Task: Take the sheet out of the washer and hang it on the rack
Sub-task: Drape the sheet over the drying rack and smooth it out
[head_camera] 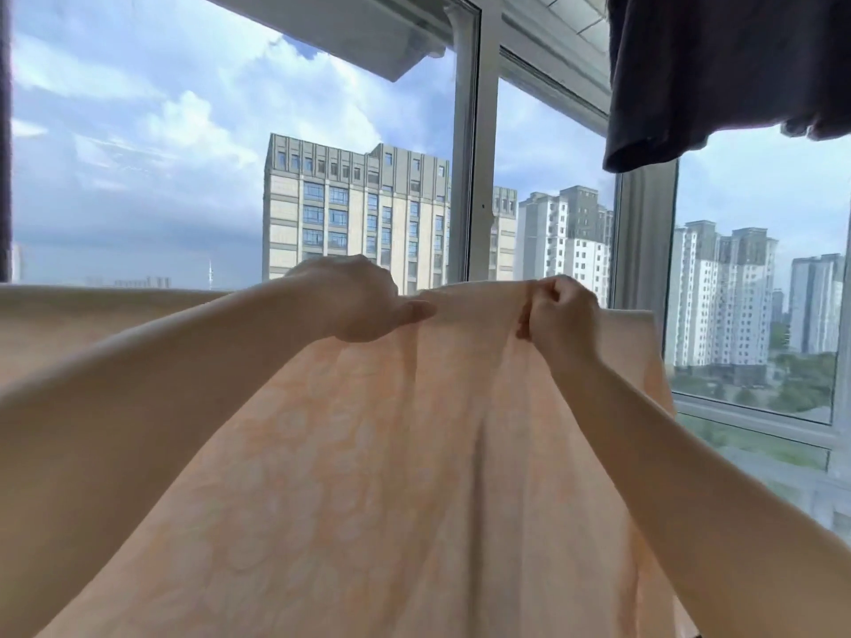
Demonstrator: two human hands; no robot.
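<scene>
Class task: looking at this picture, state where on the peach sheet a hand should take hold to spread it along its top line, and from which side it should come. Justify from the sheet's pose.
Grip the sheet at its top fold, where the left hand and right hand already hold it. Come from the near side with fingers curled over the edge: the cloth hangs down from that line, so it likely gives the firmest hold.

Open air lies above the sheet (368, 453) up to the window frame (474, 154). A dark garment (718, 71) hangs into the upper right, blocking passage there.
</scene>
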